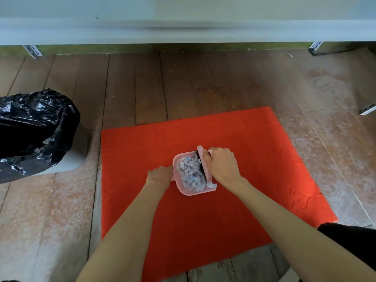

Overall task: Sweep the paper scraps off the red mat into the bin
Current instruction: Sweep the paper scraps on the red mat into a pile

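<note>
We see one red mat (254, 139) on the floor (183, 84), one pink dustpan (189, 192) mid-mat, and one pile of paper scraps (190, 171) inside it. Left hand (159, 176) fingers grip the dustpan's left edge. Right hand (221, 163) fingers are wrapped round one pink brush (203, 161) at the pile's right side. One bin (67, 159), black-bagged, sits left of the mat with a few scraps inside.

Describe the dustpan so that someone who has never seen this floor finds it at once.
Find the red mat, right of the black-bagged bin. Near its middle, between the left hand and the right hand, sits the dustpan. It is the shallow pink tray heaped with pale paper scraps, unlike the narrow pink brush at its right edge.
</note>
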